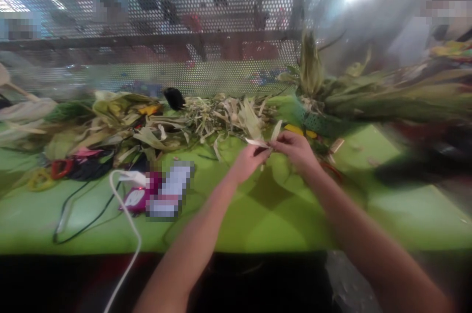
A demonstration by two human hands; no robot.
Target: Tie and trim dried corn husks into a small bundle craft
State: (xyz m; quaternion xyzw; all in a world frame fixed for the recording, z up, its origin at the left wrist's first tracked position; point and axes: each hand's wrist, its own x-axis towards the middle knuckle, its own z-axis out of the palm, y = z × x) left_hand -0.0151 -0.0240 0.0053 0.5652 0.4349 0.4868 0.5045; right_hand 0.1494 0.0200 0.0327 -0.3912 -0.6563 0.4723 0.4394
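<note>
Both my hands meet over the middle of the green table. My left hand and my right hand are closed in a pinch on the same pale strip of corn husk, which sticks up and out between the fingertips. Just behind the hands lies a heap of dry husk strips. To the right, a pile of unhusked green corn ears rests on a green perforated basket.
A perforated metal screen closes the table's far side. Left of my hands lie a white cable, black cords, a pink device, coloured rings and more husks. A black object sits among the husks.
</note>
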